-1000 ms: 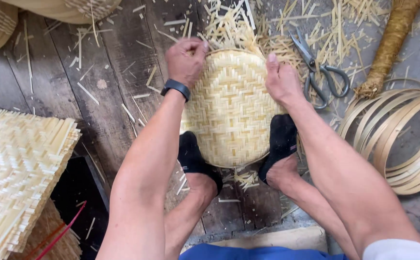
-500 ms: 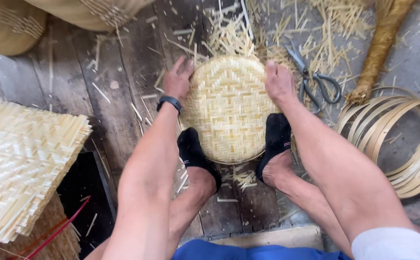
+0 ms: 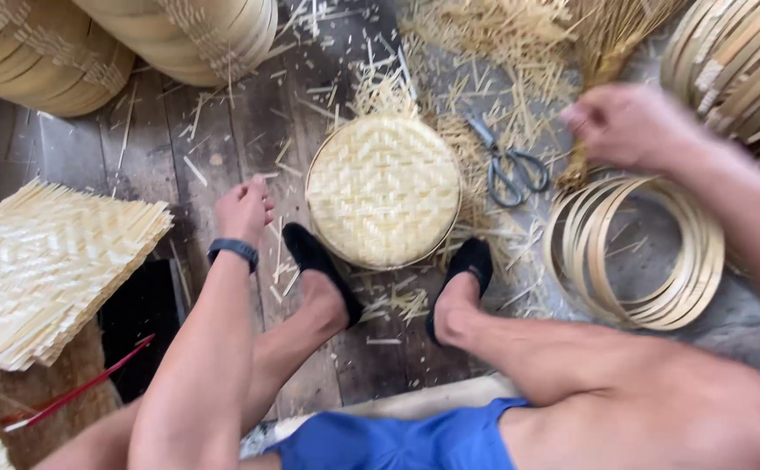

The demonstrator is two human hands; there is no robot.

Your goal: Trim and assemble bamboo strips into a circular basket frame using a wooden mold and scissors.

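a round woven bamboo basket (image 3: 383,190) lies before you on the plank floor, its pale herringbone weave facing up inside a thin hoop rim, loose strip ends fraying past its far edge. it sits flat between your two black-slippered feet, both of which touch its near rim, with neither of your hands on it.

Left hand (image 3: 243,209) loosely curled and low; right hand (image 3: 628,126) reaches outward, blurred.

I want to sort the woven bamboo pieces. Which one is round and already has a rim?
The round woven basket between the person's feet, bound by a thin hoop. The woven mat at left is flat and square, with loose strip ends.
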